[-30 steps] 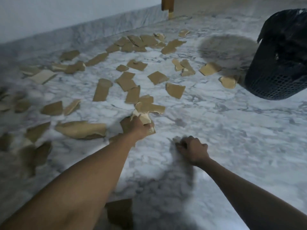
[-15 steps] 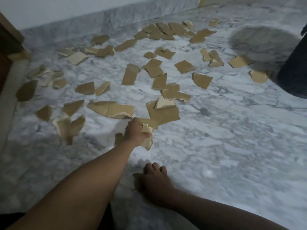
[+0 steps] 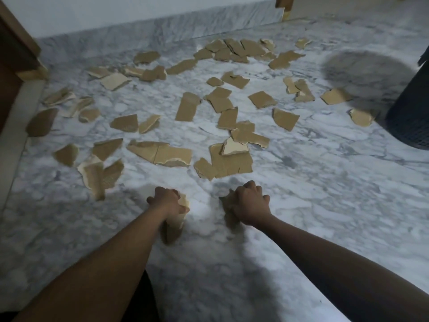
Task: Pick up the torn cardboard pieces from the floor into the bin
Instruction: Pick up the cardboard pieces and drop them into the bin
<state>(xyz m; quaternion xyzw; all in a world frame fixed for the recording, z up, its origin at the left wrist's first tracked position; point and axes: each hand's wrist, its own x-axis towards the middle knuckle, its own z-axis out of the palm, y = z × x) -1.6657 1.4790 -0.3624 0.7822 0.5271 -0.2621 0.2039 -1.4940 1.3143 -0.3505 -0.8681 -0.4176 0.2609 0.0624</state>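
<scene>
On the marble floor (image 3: 325,217) nearest the camera, both forearms reached fwd. The left grip (image 3: 166,202) was clamped on a small stack of torn pcs (image 3: 177,220), fingers curled round it, the stack hanging below the fist. The right grip (image 3: 249,203), just beside it, was curled on a shaded pc (image 3: 228,213) low at the floor. It looked clamped, though the pc was half hidden by the hand.

Just beyond the hands lay a large pc (image 3: 232,163) w/ a pale scrap (image 3: 234,147) on top, and a long torn strip (image 3: 162,153) to its left. Farther out, dozens of cardboard pieces (image 3: 189,106) were spread across the floor up to the skirting (image 3: 209,22). The bin (image 3: 411,117) stood far right, well apart from both hands, w/ only its mesh wall in view.

Step in hand: gathering, prob early, since most pcs were not yet picked up. Next move prob called for lifting the R pc clear. After that, either add the large pc to a handful or carry both handfuls right to the bin. The loose stack could shed pcs en route.
</scene>
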